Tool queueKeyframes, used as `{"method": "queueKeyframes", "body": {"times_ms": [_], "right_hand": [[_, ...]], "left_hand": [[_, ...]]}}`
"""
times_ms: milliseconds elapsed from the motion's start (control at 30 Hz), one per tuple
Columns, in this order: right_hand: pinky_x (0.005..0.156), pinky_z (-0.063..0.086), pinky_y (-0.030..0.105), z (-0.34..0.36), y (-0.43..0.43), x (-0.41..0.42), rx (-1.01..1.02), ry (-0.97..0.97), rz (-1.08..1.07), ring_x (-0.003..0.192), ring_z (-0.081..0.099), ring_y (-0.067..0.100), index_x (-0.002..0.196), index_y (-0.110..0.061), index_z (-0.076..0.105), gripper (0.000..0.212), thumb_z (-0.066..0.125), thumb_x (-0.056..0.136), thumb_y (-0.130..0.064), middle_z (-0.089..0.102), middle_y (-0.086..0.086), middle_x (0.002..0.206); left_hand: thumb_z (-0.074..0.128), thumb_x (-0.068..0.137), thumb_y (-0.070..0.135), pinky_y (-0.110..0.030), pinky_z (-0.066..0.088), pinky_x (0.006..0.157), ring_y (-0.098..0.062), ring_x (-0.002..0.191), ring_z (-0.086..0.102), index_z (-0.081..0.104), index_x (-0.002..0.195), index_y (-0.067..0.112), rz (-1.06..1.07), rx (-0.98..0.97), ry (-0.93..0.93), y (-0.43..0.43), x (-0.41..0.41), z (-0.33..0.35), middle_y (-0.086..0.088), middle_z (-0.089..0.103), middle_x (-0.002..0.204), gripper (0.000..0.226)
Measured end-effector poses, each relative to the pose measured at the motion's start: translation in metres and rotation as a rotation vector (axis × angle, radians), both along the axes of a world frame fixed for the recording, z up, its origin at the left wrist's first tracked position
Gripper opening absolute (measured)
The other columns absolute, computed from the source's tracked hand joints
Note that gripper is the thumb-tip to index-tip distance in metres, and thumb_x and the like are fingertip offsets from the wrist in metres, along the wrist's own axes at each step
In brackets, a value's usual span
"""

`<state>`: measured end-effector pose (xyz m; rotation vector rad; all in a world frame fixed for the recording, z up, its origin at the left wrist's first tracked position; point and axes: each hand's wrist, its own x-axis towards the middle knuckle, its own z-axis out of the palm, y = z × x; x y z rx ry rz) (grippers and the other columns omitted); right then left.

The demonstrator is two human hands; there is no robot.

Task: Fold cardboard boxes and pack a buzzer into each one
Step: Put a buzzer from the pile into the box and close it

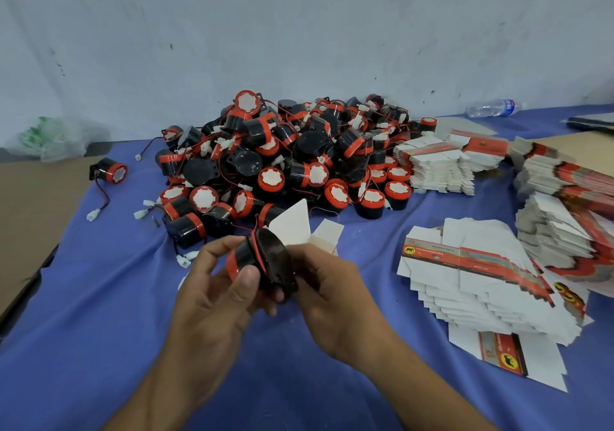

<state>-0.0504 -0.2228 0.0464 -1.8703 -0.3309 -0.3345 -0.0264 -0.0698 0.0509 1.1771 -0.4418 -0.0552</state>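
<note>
Packing one buzzer (255,264) now, I judge: left hand (212,287) grip curled round the buzzer above the tabletop (99,297), right hand (332,284) grip pinching an open box (292,228) just behind it, flaps (327,233) up. Next needs wire (255,241) tucked, buzzer slid in.

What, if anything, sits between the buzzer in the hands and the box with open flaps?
Nothing visible does. The left hand and right hand hold the buzzer directly in front of the box, whose white flaps stand open behind it. The box mouth itself is hidden.
</note>
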Motion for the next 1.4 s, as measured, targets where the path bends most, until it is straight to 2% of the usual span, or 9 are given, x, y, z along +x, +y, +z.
{"method": "queueKeyframes", "body": {"times_ms": [133,233,500,633,800,867,967,1067,1400], "right_hand": [[0.092,0.054,0.035,-0.003,0.005,-0.006,0.055,0.081,0.102,0.099,0.065,0.014,0.153,-0.033,0.016,0.079,0.06,0.096,-0.003,0.065,-0.001,0.11],[0.101,0.048,0.024,-0.005,0.008,-0.003,-0.108,-0.04,0.088,0.125,0.055,0.003,0.151,-0.035,0.028,0.079,0.075,0.089,-0.021,0.056,-0.019,0.133],[0.079,0.055,0.031,-0.011,0.019,0.01,-0.505,-0.451,-0.39,0.104,0.058,0.02,0.132,-0.024,0.039,0.058,0.07,0.084,-0.039,0.056,0.002,0.124],[0.112,0.017,0.032,0.0,-0.025,0.024,-0.65,-0.221,-0.263,0.14,0.029,0.018,0.14,-0.034,0.034,0.082,0.075,0.073,-0.058,0.042,-0.008,0.144],[0.115,-0.005,0.041,-0.013,-0.056,0.029,-1.012,0.003,-0.314,0.139,0.034,0.014,0.122,-0.03,0.062,0.026,0.06,0.097,-0.028,0.061,-0.013,0.126],[0.109,0.018,0.04,-0.013,-0.038,0.029,-1.024,-0.136,-0.27,0.107,0.059,0.017,0.102,-0.024,0.07,0.018,0.066,0.088,-0.013,0.07,-0.008,0.095],[0.065,0.049,0.032,-0.01,-0.002,0.022,-0.857,-0.214,-0.173,0.065,0.065,0.034,0.078,-0.01,0.07,0.009,0.062,0.077,-0.008,0.07,0.01,0.072],[0.08,0.053,0.046,-0.016,0.023,0.006,-0.629,-0.009,-0.029,0.091,0.064,0.034,0.118,-0.009,0.062,0.025,0.052,0.096,-0.012,0.07,0.013,0.105],[0.088,0.059,0.034,0.014,-0.018,-0.004,0.062,0.354,0.071,0.102,0.07,0.009,0.128,-0.028,0.043,0.055,0.077,0.085,-0.029,0.065,-0.01,0.119]], "left_hand": [[0.082,0.075,0.038,-0.026,0.057,0.072,-0.017,0.088,0.07,0.057,0.113,0.023,0.191,0.247,-0.101,-0.001,-0.003,-0.004,-0.002,0.072,0.102,0.047],[0.077,0.07,0.05,-0.033,0.056,0.081,-0.015,0.098,0.068,0.057,0.105,0.037,0.316,0.338,-0.143,-0.003,-0.005,-0.006,0.007,0.069,0.104,0.043],[0.079,0.061,0.05,-0.025,0.059,0.066,-0.012,0.082,0.071,0.057,0.096,0.031,0.44,0.272,-0.057,-0.016,-0.001,-0.013,0.007,0.07,0.089,0.045],[0.081,0.069,0.045,-0.02,0.056,0.068,-0.002,0.089,0.066,0.057,0.098,0.036,0.552,0.404,-0.18,-0.001,0.011,-0.012,0.019,0.067,0.093,0.039],[0.076,0.077,0.047,-0.034,0.056,0.087,-0.014,0.105,0.063,0.056,0.116,0.046,0.534,0.542,-0.35,0.008,0.016,-0.014,0.009,0.062,0.111,0.044],[0.071,0.079,0.053,-0.031,0.054,0.089,-0.014,0.111,0.06,0.053,0.127,0.042,0.519,0.615,-0.494,0.006,0.015,-0.012,0.007,0.058,0.116,0.052],[0.067,0.078,0.053,-0.016,0.048,0.091,-0.005,0.113,0.058,0.052,0.131,0.037,0.48,0.639,-0.547,0.006,0.013,-0.01,0.02,0.058,0.12,0.057],[0.074,0.071,0.053,-0.002,0.043,0.083,0.009,0.105,0.059,0.054,0.115,0.048,0.454,0.579,-0.441,0.011,0.016,-0.008,0.036,0.061,0.111,0.049],[0.066,0.068,0.066,-0.003,0.039,0.086,0.006,0.108,0.055,0.054,0.116,0.046,0.337,0.785,-0.482,0.017,0.021,-0.015,0.034,0.058,0.113,0.053]]}}
